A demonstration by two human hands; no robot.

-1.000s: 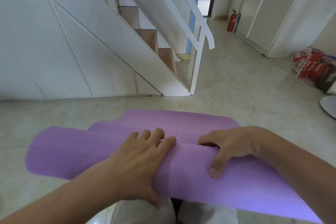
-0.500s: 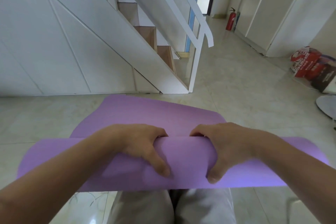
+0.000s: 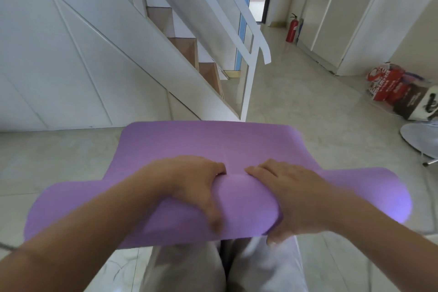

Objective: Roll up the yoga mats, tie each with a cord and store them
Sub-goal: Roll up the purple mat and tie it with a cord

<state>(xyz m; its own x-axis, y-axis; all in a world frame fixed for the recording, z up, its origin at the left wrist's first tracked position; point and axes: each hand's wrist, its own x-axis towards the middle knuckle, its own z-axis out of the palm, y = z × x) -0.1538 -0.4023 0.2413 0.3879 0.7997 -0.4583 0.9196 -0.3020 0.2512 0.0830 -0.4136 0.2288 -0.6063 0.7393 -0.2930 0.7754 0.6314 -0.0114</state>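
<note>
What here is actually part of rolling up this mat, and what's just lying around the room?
Part of the job:
purple yoga mat, partly rolled
left hand, gripping the roll
right hand, gripping the roll

Just lying about:
fire extinguisher
red bags
staircase

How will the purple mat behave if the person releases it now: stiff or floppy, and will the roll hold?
Probably floppy: the mat dents under the left hand and right hand gripping its roll. The roll would likely loosen, since nothing ties it. It may also slide on the glossy floor.
</note>
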